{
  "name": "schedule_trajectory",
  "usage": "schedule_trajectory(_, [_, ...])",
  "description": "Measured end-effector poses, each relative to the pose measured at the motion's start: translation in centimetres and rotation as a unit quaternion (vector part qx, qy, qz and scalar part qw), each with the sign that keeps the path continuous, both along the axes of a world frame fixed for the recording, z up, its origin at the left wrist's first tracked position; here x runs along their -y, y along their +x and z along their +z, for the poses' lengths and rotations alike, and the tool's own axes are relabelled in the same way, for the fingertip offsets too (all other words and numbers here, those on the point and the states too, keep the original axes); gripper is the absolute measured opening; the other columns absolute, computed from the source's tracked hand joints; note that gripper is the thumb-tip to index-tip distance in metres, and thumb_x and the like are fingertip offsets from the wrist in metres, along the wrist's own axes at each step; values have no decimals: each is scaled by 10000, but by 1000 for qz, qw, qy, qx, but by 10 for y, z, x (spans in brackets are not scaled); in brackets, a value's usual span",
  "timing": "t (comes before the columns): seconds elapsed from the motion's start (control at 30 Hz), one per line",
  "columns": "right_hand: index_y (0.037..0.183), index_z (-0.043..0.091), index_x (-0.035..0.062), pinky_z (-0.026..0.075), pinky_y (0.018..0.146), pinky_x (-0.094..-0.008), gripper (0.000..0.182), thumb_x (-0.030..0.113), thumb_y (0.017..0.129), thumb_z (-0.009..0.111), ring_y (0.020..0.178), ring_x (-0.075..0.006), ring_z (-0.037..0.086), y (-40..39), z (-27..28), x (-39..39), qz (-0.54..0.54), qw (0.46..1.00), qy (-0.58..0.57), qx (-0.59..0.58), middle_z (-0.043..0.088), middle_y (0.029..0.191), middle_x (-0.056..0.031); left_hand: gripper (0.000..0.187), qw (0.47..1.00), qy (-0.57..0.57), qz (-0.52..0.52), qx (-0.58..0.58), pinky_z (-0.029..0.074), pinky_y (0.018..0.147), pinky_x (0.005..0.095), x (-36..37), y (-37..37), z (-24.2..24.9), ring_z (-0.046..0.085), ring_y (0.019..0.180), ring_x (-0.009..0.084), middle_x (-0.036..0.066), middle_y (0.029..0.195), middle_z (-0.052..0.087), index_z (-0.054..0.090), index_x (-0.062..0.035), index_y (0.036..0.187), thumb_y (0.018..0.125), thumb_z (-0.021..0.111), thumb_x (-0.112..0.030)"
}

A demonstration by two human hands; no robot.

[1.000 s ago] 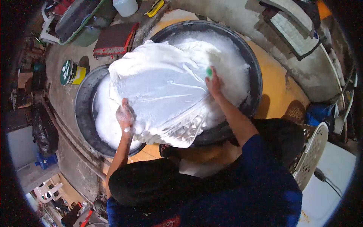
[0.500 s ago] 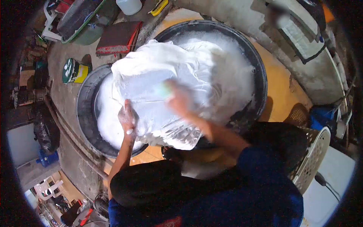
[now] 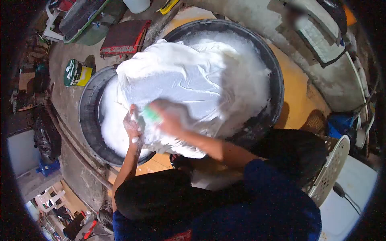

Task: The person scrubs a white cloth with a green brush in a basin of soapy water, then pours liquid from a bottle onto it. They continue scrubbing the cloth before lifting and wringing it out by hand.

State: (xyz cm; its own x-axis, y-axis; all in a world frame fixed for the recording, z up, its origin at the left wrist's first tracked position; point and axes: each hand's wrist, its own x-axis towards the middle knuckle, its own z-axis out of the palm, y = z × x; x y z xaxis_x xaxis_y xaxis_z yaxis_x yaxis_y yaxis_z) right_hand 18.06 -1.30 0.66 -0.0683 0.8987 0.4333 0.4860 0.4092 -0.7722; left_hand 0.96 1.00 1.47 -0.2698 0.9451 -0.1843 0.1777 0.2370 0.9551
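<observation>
A wet white cloth (image 3: 181,86) lies spread across two dark tubs, its folds hanging over the front. My right hand (image 3: 171,123) is closed around a green scrub brush (image 3: 152,114), which is blurred by motion and pressed to the lower left part of the cloth. Close by on the left, my left hand (image 3: 132,123) is closed on the cloth's edge, thumb up, with suds on the skin. White foam (image 3: 112,134) fills the smaller tub (image 3: 89,106) under that hand. The larger tub (image 3: 278,80) holds cloudy, soapy water.
A green and yellow bucket (image 3: 78,73) stands left of the smaller tub. Behind are a folded dark red mat (image 3: 124,38) and a green basin (image 3: 86,26). A perforated plastic basket (image 3: 331,170) is at my right. A pipe (image 3: 76,148) runs along the left floor.
My right hand has moved with the green brush leftward and down across the cloth, close to my left hand. The left hand stays on the cloth's edge.
</observation>
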Motion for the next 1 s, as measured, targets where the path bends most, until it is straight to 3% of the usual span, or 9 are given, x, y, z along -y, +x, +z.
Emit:
schedule_trajectory(0.03, [1128, 522, 122, 463, 734, -412, 500, 89, 643, 638, 833, -295, 590, 45, 5, -6, -52, 979, -186, 64, 610, 941, -120, 464, 998, -45, 2, 42, 322, 460, 282, -1, -5, 0, 345, 502, 96, -16, 531, 407, 492, -41, 607, 905, 453, -395])
schedule_trajectory(0.2, [1209, 462, 58, 466, 778, -359, 533, 128, 710, 634, 911, -251, 579, 149, -140, -29, -281, 946, -156, 37, 590, 1050, -119, 397, 986, -60, -18, -157, 321, 445, 249, -1, 4, 8, 354, 486, 72, -49, 533, 402, 511, -84, 628, 897, 491, -376])
schedule_trajectory(0.3, [1213, 490, 170, 445, 811, -371, 584, 106, 652, 639, 947, -261, 569, 9, -5, 4, -36, 989, -112, 86, 580, 1093, -118, 371, 991, -70, -13, -114, 306, 433, 232, 6, 10, 17, 354, 483, 56, -63, 523, 383, 508, -114, 643, 888, 505, -392])
schedule_trajectory(0.47, [1187, 481, 74, 484, 636, -388, 486, 33, 714, 587, 671, -254, 591, 85, -108, -11, -176, 976, -125, 30, 607, 927, -132, 336, 996, -62, 10, 57, 271, 410, 208, 2, 6, 6, 330, 464, 36, -71, 511, 364, 485, -140, 661, 877, 530, -392])
schedule_trajectory(0.57, [1179, 481, 41, 476, 714, -383, 502, 31, 695, 615, 747, -251, 592, 133, -144, -13, -212, 958, -147, -123, 597, 979, -144, 350, 999, -49, -8, -9, 272, 411, 210, 4, 7, 11, 339, 470, 38, -67, 534, 377, 480, -119, 659, 884, 518, -385])
schedule_trajectory(0.73, [1114, 544, 166, 480, 736, -363, 525, 99, 615, 693, 865, -256, 594, -9, 19, 1, -46, 994, -96, 21, 596, 1031, -62, 377, 994, 103, -27, -37, 304, 444, 238, 2, 3, -8, 363, 504, 67, -52, 562, 394, 487, -66, 659, 898, 492, -357])
schedule_trajectory(0.8, [1110, 544, 159, 483, 728, -364, 518, 91, 618, 690, 849, -256, 598, 18, 23, -10, -10, 995, -95, 15, 597, 1020, -71, 405, 999, 42, -17, -15, 320, 471, 264, -2, 4, -1, 362, 524, 90, -43, 559, 388, 490, -38, 664, 905, 466, -361])
schedule_trajectory(0.87, [1135, 514, 127, 487, 714, -356, 518, 38, 650, 674, 795, -263, 605, 90, -79, -28, -147, 976, -139, -85, 594, 1005, -110, 444, 996, -90, 4, 4, 335, 501, 294, 0, 4, 11, 358, 544, 117, -34, 553, 379, 490, -7, 670, 914, 432, -373])
schedule_trajectory(1.0, [1183, 483, 107, 464, 794, -362, 535, 43, 683, 662, 910, -275, 584, 97, -86, -48, -167, 975, -139, -33, 583, 1070, -130, 462, 964, 29, -64, -258, 360, 509, 331, -1, 3, 7, 417, 538, 148, 10, 530, 434, 494, -10, 685, 904, 417, -409])
